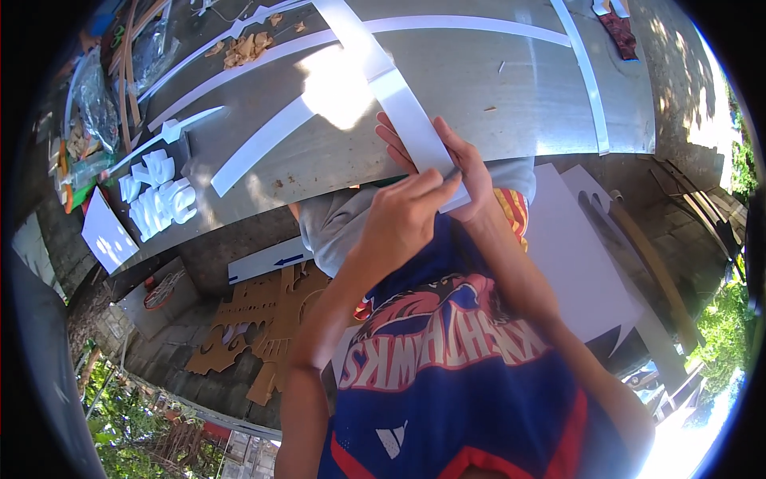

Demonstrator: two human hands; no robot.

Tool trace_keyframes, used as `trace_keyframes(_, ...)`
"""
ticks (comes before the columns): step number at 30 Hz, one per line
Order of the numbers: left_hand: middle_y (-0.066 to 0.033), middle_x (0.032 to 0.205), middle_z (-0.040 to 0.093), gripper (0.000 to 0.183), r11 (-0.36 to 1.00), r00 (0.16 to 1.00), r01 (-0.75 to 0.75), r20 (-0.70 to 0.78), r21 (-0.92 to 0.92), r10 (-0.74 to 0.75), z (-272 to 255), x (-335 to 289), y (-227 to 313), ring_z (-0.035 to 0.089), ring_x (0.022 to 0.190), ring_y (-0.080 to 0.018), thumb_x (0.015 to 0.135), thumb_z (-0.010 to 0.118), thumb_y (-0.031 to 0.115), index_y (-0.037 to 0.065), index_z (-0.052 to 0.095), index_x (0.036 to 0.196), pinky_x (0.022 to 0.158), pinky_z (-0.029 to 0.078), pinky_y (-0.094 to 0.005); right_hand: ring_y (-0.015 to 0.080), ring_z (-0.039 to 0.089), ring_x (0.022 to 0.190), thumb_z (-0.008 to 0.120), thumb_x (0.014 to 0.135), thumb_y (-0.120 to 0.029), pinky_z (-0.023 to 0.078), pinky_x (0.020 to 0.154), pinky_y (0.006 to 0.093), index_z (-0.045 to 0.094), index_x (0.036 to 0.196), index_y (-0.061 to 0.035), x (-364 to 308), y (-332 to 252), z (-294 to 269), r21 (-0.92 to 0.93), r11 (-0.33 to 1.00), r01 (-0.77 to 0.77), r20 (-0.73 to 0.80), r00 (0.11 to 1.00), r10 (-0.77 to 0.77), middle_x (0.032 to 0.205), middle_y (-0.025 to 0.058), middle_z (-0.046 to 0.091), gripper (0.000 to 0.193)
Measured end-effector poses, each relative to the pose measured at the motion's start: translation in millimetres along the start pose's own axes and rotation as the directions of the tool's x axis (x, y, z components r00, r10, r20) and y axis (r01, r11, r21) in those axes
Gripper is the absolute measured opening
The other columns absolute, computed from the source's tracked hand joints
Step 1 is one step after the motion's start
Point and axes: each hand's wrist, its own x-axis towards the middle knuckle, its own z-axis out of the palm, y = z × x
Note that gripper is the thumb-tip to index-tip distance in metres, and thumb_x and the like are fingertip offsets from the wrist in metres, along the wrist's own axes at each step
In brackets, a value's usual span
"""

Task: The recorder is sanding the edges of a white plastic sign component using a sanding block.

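Note:
A long white strip (411, 116) runs from the far side of the metal-topped table (511, 120) to its near edge, with a visible step or fold partway along. My right hand (472, 172) cups the strip's near end from below, its fingers showing on the left side and its thumb on the right. Over that same end is my left hand (407, 209), fingers closed in a pinch. A small dark thing (452, 173) sticks out from the left fingers against the strip; its kind is too small to make out.
Other white strips (263, 144) lie across the table. White cut-out letters (163, 195) and crumpled brown scraps (247, 49) sit at left, a dark red cloth (618, 32) at far right. Below are cut brown cardboard (275, 319) and large white sheets (570, 263).

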Motion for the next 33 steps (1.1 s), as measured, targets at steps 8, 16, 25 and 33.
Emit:
trace_keyframes(8, -0.0090, 0.080, 0.052, 0.040, 0.973, 0.984, 0.141, -0.135, 0.184, -0.117, -11, 2, -25, 0.061, 0.073, -0.0252, 0.072, 0.059, -0.009, 0.003, 0.066, 0.110, 0.062, 0.049, -0.0370, 0.0157, 0.060, 0.100, 0.035, 0.103, -0.039, 0.050, 0.090, 0.0308, 0.047, 0.133, -0.0062, -6, 18, 3, 0.008, 1.000, 0.007, -0.174, 0.985, -0.005, 0.118, 0.0041, 0.060, 0.046)
trace_keyframes(16, -0.0100, 0.080, 0.054, 0.043, 0.997, 0.998, 0.000, -0.063, 0.079, 0.005, -8, -33, -5, 0.057, 0.065, -0.0266, 0.074, 0.057, -0.012, 0.006, 0.068, 0.112, 0.064, 0.047, -0.0338, 0.0258, 0.031, 0.139, 0.031, 0.103, -0.035, 0.033, 0.113, 0.0359, 0.022, 0.147, 0.0016, -1, 24, 1, 0.143, 0.989, 0.029, 0.025, 0.999, -0.033, 0.149, 0.0162, 0.033, 0.058)
trace_keyframes(25, -0.0101, 0.076, 0.052, 0.038, 1.000, 0.991, -0.001, -0.133, 0.014, 0.002, -4, -26, -4, 0.056, 0.062, -0.0275, 0.078, 0.056, -0.011, 0.003, 0.067, 0.111, 0.059, 0.046, -0.0315, 0.0264, 0.031, 0.140, 0.030, 0.104, -0.031, 0.031, 0.116, 0.0352, 0.023, 0.146, 0.0029, -3, 21, 11, 0.128, 0.990, 0.052, 0.027, 0.998, -0.056, 0.149, 0.0165, 0.032, 0.054)
trace_keyframes(33, -0.0114, 0.078, 0.053, 0.041, 0.963, 0.977, 0.078, -0.214, 0.259, -0.022, -7, -23, -17, 0.058, 0.066, -0.0279, 0.075, 0.057, -0.009, 0.005, 0.067, 0.112, 0.062, 0.047, -0.0367, 0.0235, 0.045, 0.129, 0.034, 0.103, -0.034, 0.042, 0.103, 0.0316, 0.034, 0.142, -0.0011, -6, 39, -14, 0.072, 0.997, 0.010, -0.028, 1.000, -0.008, 0.140, 0.0138, 0.045, 0.050)
